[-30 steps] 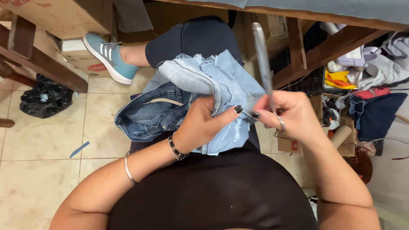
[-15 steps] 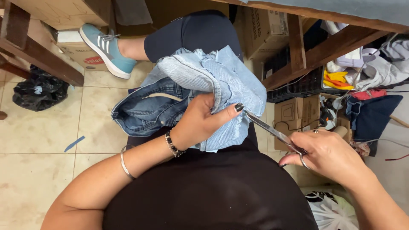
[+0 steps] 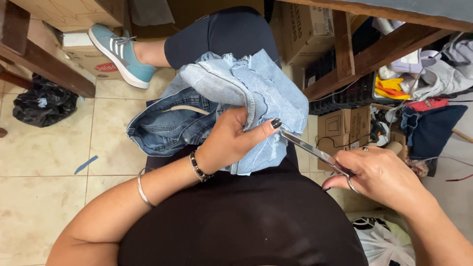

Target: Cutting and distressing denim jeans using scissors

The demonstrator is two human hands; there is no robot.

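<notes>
head view: denim garment point(image 3: 236, 98) between hands

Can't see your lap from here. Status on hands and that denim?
Left hand gripping the denim garment on the lap. Right hand holding scissors, tips at the frayed edge. Nothing between blades and cloth.

The denim garment point(image 3: 231, 106) lies on the lap, under the left hand point(image 3: 231, 140), whose fingers point(image 3: 266, 129) press its edge. Just right of those fingertips — touching the cloth — sit the scissors point(image 3: 318, 155), their handles within the right hand point(image 3: 382, 177). Beyond the fingers, a shoe point(image 3: 120, 54); far left, a bag point(image 3: 44, 104) on the floor.
</notes>
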